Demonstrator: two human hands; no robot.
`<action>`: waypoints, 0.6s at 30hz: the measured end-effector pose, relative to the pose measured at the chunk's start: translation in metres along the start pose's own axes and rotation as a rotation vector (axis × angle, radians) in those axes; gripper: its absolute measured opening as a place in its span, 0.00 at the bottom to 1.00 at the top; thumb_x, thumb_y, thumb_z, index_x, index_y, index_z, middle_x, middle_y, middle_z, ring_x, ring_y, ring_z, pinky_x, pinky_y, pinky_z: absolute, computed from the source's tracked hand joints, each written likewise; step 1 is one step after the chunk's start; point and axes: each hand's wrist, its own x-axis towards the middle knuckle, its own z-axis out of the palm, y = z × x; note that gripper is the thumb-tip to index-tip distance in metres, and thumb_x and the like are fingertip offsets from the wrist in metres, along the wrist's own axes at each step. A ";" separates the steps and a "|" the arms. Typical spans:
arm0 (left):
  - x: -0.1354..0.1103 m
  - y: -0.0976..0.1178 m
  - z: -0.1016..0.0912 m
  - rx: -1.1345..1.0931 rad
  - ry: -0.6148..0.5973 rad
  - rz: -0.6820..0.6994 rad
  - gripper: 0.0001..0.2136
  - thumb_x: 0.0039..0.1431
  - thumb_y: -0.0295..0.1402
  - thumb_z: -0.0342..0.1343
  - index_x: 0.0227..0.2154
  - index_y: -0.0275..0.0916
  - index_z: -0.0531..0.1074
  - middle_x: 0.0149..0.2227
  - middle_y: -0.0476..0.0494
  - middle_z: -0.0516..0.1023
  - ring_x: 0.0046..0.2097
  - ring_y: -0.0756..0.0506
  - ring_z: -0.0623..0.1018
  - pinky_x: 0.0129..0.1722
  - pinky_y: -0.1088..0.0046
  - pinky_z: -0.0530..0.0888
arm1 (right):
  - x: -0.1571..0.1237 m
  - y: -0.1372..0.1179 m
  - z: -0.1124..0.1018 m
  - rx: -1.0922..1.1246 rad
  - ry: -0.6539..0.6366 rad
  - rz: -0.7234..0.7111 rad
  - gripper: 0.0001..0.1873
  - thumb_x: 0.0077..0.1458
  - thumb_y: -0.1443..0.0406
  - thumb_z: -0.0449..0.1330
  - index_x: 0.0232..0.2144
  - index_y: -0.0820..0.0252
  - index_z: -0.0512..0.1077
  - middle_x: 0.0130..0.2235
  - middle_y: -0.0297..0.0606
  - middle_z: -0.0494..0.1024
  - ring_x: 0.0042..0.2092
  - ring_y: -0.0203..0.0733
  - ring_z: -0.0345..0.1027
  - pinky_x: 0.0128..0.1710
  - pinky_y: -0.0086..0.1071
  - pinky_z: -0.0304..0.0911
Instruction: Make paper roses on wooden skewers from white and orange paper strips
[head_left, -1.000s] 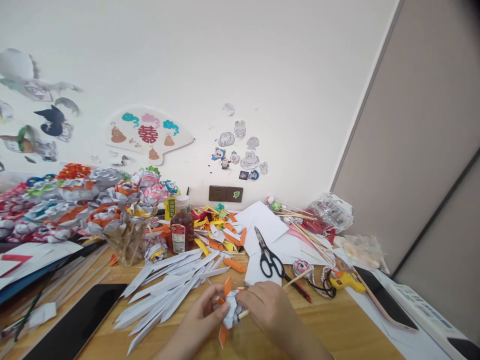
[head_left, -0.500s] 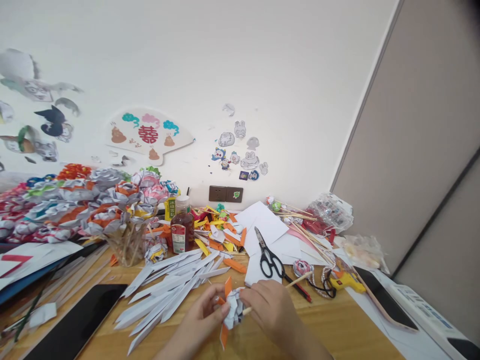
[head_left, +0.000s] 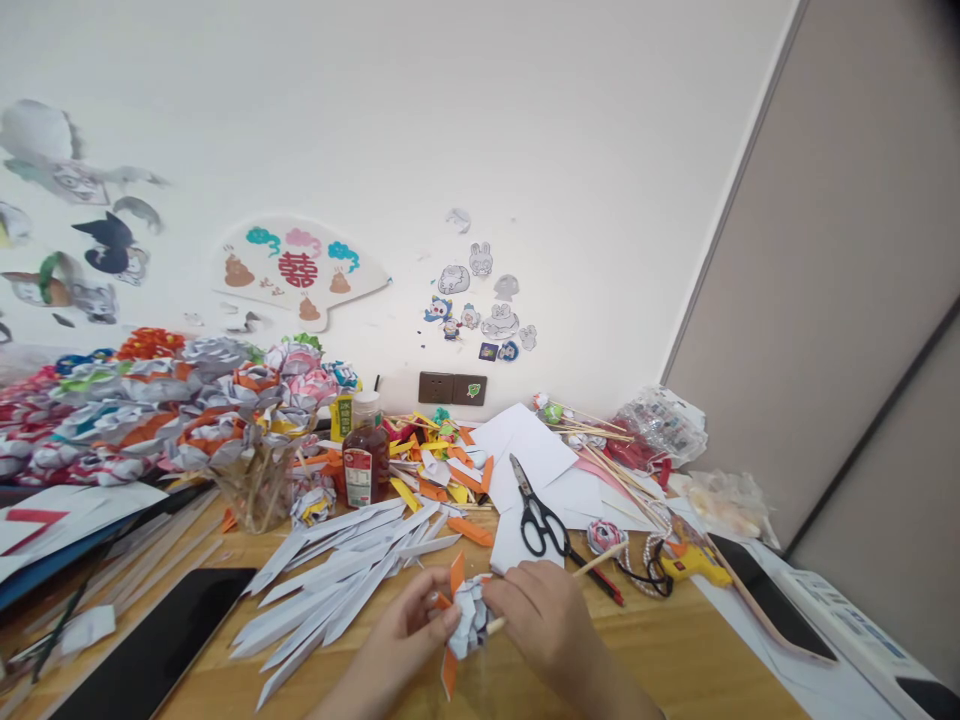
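Observation:
Low in the middle of the view, both hands close on a small crumpled paper flower [head_left: 469,613] with white petals and orange strips. My left hand [head_left: 401,640] pinches its left side. My right hand [head_left: 541,615] wraps its right side, where a thin wooden stick [head_left: 596,558] runs out up and to the right. The flower hovers just above the wooden table [head_left: 675,650]. A fan of white pointed paper strips [head_left: 337,580] lies just left of my hands.
Black scissors [head_left: 536,510] lie on white paper sheets behind my hands. A yellow glue gun [head_left: 694,565] sits to the right, a dark red bottle [head_left: 365,455] behind. A black tablet [head_left: 150,645] lies at left. Finished paper flowers [head_left: 150,410] pile up at the back left.
The hands have shifted only slightly around the flower; the right hand sits a touch lower and further right. Nothing else has moved.

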 end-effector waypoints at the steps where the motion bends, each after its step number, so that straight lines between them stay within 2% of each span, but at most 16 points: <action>1: 0.001 -0.003 -0.001 0.005 0.004 -0.003 0.22 0.39 0.51 0.66 0.33 0.40 0.76 0.27 0.50 0.76 0.30 0.48 0.72 0.31 0.75 0.69 | 0.000 0.000 0.000 0.007 0.003 -0.002 0.18 0.68 0.68 0.42 0.31 0.61 0.68 0.21 0.33 0.68 0.23 0.38 0.57 0.24 0.33 0.43; 7: 0.001 -0.009 -0.004 0.038 0.019 0.000 0.22 0.39 0.51 0.66 0.33 0.40 0.76 0.28 0.49 0.77 0.29 0.48 0.71 0.30 0.75 0.69 | 0.002 0.000 -0.002 0.035 -0.013 -0.017 0.19 0.69 0.68 0.41 0.33 0.62 0.69 0.22 0.34 0.69 0.24 0.38 0.58 0.24 0.33 0.45; 12: -0.001 -0.010 -0.004 0.031 -0.005 0.015 0.21 0.43 0.50 0.65 0.37 0.41 0.76 0.31 0.48 0.78 0.32 0.47 0.73 0.33 0.74 0.70 | 0.004 0.000 -0.004 0.011 -0.022 -0.044 0.19 0.69 0.69 0.40 0.34 0.63 0.70 0.22 0.34 0.69 0.23 0.38 0.59 0.23 0.33 0.46; 18: 0.002 -0.018 -0.007 0.032 -0.002 0.056 0.21 0.44 0.49 0.64 0.38 0.41 0.77 0.28 0.49 0.74 0.31 0.46 0.72 0.32 0.73 0.69 | 0.005 0.001 -0.007 -0.025 -0.036 -0.077 0.16 0.68 0.70 0.43 0.35 0.63 0.70 0.22 0.33 0.68 0.23 0.37 0.61 0.22 0.33 0.47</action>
